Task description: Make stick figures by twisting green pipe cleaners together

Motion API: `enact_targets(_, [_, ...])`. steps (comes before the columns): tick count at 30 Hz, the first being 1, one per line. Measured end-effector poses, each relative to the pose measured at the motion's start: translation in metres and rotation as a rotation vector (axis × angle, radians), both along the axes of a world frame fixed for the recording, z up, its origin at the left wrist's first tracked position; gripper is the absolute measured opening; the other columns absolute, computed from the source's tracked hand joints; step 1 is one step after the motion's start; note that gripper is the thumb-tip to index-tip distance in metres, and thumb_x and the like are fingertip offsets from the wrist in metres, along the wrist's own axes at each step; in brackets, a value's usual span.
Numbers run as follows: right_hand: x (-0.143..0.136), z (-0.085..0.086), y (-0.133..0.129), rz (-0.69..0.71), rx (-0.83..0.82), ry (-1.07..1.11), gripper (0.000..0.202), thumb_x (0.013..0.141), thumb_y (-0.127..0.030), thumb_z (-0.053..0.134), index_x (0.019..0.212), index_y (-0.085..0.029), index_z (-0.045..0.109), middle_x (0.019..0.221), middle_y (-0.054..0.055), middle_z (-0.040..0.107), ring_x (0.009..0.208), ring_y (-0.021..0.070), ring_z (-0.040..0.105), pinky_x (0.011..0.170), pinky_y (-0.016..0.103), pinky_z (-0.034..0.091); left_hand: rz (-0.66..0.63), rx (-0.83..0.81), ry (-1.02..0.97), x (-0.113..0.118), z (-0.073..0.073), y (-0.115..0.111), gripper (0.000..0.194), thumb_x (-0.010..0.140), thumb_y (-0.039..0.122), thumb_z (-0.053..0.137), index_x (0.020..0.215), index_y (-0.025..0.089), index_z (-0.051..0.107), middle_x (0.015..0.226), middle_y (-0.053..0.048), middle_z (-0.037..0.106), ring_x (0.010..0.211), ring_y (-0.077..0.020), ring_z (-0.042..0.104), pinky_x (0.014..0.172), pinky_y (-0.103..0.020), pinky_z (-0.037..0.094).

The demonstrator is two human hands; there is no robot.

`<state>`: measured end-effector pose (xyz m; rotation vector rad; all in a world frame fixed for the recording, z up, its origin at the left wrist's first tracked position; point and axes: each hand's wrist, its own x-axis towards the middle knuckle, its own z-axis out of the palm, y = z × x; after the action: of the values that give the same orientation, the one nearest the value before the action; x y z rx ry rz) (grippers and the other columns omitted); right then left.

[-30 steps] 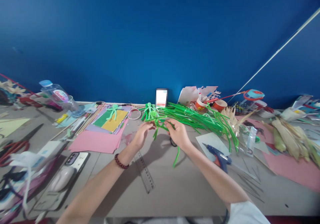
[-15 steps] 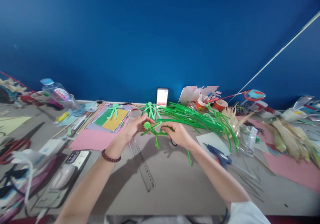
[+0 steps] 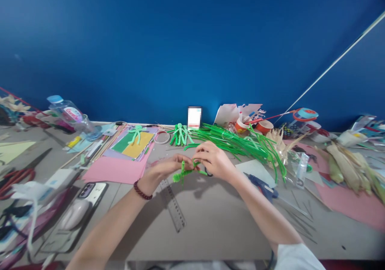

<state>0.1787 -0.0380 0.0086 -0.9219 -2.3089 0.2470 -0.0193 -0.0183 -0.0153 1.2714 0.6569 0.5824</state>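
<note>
Above the middle of the grey table, a small green pipe-cleaner figure (image 3: 180,176) is held between both hands, its round head end toward the lower left. My left hand (image 3: 171,165) has its fingers closed on the figure from the left. From the right, my right hand (image 3: 212,157) pinches one of its green limbs; the fingertips of both hands nearly meet. A clear ruler (image 3: 173,208) lies below my left hand. More green figures (image 3: 180,134) stand near the wall, beside a pile of green pipe cleaners (image 3: 240,141).
On the left lie pink paper (image 3: 116,169), a phone (image 3: 95,193), a mouse (image 3: 75,214), scissors (image 3: 18,177) and a bottle (image 3: 67,111). A glue gun (image 3: 263,186), red cups (image 3: 264,126) and corn husks (image 3: 349,167) are on the right. A lit screen (image 3: 194,117) leans at the back.
The figure has turned and come lower, its head end now pointing down-left. My left hand has moved right and down, closer to my right hand.
</note>
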Motion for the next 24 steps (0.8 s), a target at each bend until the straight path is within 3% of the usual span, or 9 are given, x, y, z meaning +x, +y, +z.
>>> enact_targets(4, [0.002, 0.004, -0.002, -0.112, 0.255, -0.023, 0.029, 0.085, -0.012, 0.05, 0.101, -0.028, 0.069, 0.116, 0.006, 0.057, 0.109, 0.0225, 0.046, 0.093, 0.039, 0.04, 0.168, 0.077, -0.024, -0.001, -0.003, 0.002, 0.02, 0.069, 0.033, 0.071, 0.078, 0.016, 0.072, 0.09, -0.011, 0.07, 0.09, -0.0248, 0.062, 0.084, -0.036, 0.045])
enact_targets(9, [-0.003, -0.005, -0.003, -0.153, 0.456, -0.035, 0.025, 0.087, -0.016, 0.052, 0.104, -0.024, 0.068, 0.098, 0.007, 0.062, 0.093, 0.0191, 0.053, 0.082, 0.032, 0.045, 0.302, -0.059, -0.094, -0.001, -0.004, 0.003, 0.024, 0.068, 0.034, 0.074, 0.08, 0.014, 0.069, 0.079, -0.006, 0.067, 0.07, -0.0144, 0.061, 0.068, -0.027, 0.047])
enact_targets(14, [-0.008, -0.019, -0.002, -0.193, 0.493, -0.026, 0.023, 0.089, -0.023, 0.053, 0.104, -0.02, 0.069, 0.067, 0.002, 0.055, 0.066, 0.0125, 0.05, 0.057, 0.024, 0.039, 0.353, -0.085, -0.186, 0.002, -0.004, 0.001, 0.021, 0.067, 0.033, 0.075, 0.07, 0.014, 0.066, 0.069, -0.002, 0.064, 0.067, -0.0112, 0.06, 0.065, -0.022, 0.045])
enact_targets(19, [-0.009, -0.022, -0.001, -0.238, 0.435, -0.065, 0.023, 0.091, -0.023, 0.049, 0.099, -0.021, 0.07, 0.062, 0.001, 0.055, 0.064, 0.0128, 0.049, 0.057, 0.024, 0.036, 0.375, -0.048, -0.173, 0.005, -0.009, 0.001, 0.024, 0.064, 0.034, 0.077, 0.068, 0.013, 0.067, 0.065, -0.003, 0.062, 0.064, -0.0123, 0.058, 0.059, -0.022, 0.044])
enact_targets(24, [-0.012, -0.027, 0.004, -0.241, 0.217, -0.008, 0.023, 0.091, -0.027, 0.048, 0.091, -0.021, 0.071, 0.07, 0.004, 0.063, 0.07, 0.0148, 0.056, 0.063, 0.024, 0.039, 0.51, -0.024, -0.186, 0.014, -0.025, 0.002, 0.023, 0.061, 0.032, 0.079, 0.071, 0.014, 0.07, 0.065, -0.003, 0.063, 0.059, -0.0098, 0.053, 0.056, -0.022, 0.041])
